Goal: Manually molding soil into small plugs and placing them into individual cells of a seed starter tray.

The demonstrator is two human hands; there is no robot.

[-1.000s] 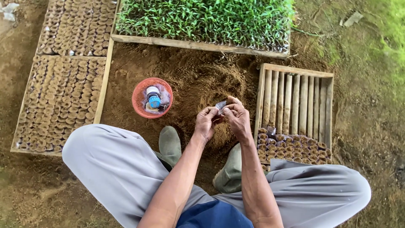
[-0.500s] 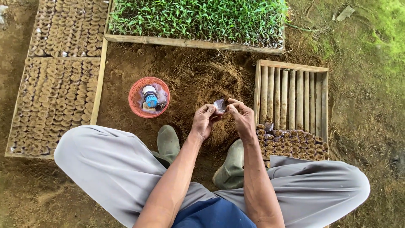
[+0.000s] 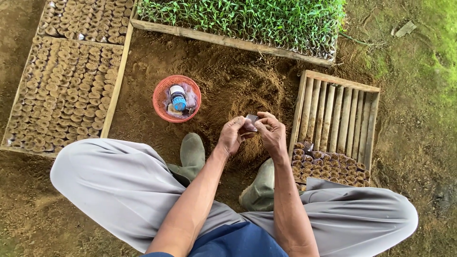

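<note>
A small, dark, thin plastic seedling bag is pinched between both hands above the mound of loose brown soil. The left hand is closed on the bag's near-left edge, fingertips pressed together on it. The right hand grips the bag's right edge, fingers curled and pinching the rim. Whether the bag holds soil cannot be told.

Left of the mound, a round orange plastic basket is set on the ground, with a blue-capped bottle lying inside. Right of the mound, a slatted wooden tray is seen, its near end filled with rows of small soil-filled bags. Beyond the mound, a wooden-framed bed of green seedlings is noted. Well left of the mound, beyond the basket, a larger tray of filled bags is laid out. Two grey-green rubber boots are planted just on the near side of the mound.
</note>
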